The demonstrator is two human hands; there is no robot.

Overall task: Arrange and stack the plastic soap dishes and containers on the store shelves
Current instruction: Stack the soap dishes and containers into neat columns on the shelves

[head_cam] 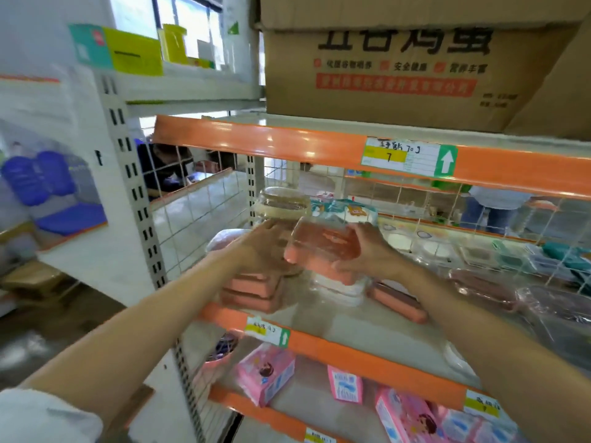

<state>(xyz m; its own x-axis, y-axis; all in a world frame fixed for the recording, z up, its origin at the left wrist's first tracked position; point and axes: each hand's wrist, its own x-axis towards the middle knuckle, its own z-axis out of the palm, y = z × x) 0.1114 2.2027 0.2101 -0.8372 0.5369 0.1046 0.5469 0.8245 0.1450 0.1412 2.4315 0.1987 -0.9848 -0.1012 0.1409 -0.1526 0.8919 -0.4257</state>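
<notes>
The right hand grips a salmon-pink, clear-wrapped plastic soap dish by its end, held above the white dish stack on the shelf. The left hand, fingers straight, touches its other end. It looks light, stiff, with slippery wrap; gripping both ends seems safest.

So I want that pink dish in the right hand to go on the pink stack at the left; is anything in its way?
Yes: the left hand reaches in above the pink stack, between it and the pink dish held by the right hand.
</notes>
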